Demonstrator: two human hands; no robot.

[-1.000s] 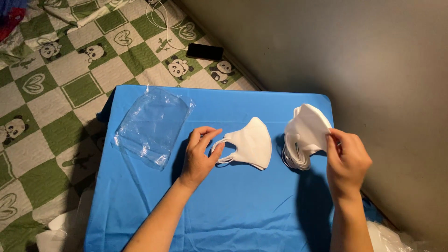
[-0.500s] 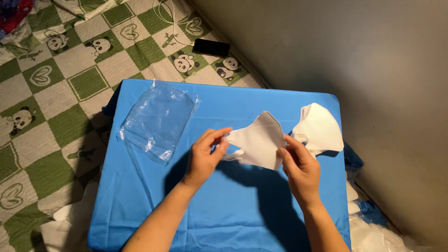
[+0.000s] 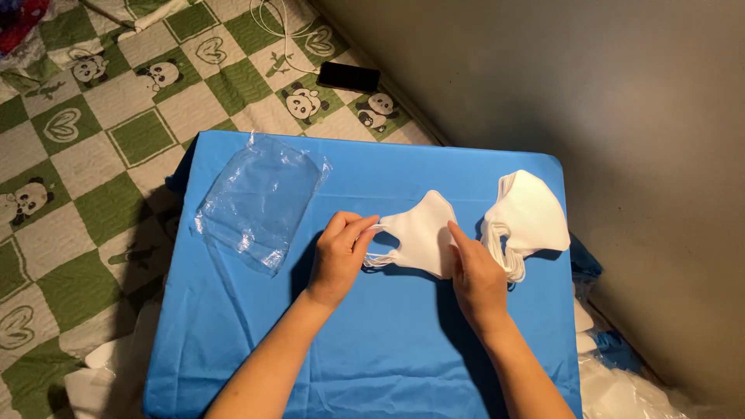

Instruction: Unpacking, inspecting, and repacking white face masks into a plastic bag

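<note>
Lying between the two hands, a single white face mask (image 3: 419, 237) is held over a blue cloth-covered table (image 3: 372, 349).

Left hand (image 3: 340, 256): fingers curled, the fingertips (image 3: 365, 229) pinched on the mask's left edge, where thin white ear loops are gathered. The forearm is seen running down toward the lower edge of the view.

Right hand (image 3: 475, 275): fingers extended and kept close together, laid against the mask's right edge; the thumb is hidden, so whether the edge is pinched or only pressed cannot be told.

Mask: folded flat, pointed at the top, spanning the gap between the two hands. Whether it rests on the cloth or is lifted slightly cannot be told.

Stack of white masks (image 3: 524, 221): placed just beyond the right hand, on the side away from the left hand, near the table's edge. The top mask is tilted, and many layered edges are visible beneath it.

Clear plastic bag (image 3: 260, 202): laid flat and crumpled on the cloth, outward from the left hand and slightly farther from the body, apart from the fingers.

Green-and-white checked quilt with panda figures (image 3: 116, 116): spread beneath and beyond the table on the left hand's side.

Black phone (image 3: 348, 76): resting on the quilt, well beyond both hands, with a white cable (image 3: 272, 23) looped next to it.

Grey wall (image 3: 582, 93): found past the right hand, beyond the stack.

White items (image 3: 621, 388): partly seen below the table edge, outside the right forearm; kind cannot be told.
</note>
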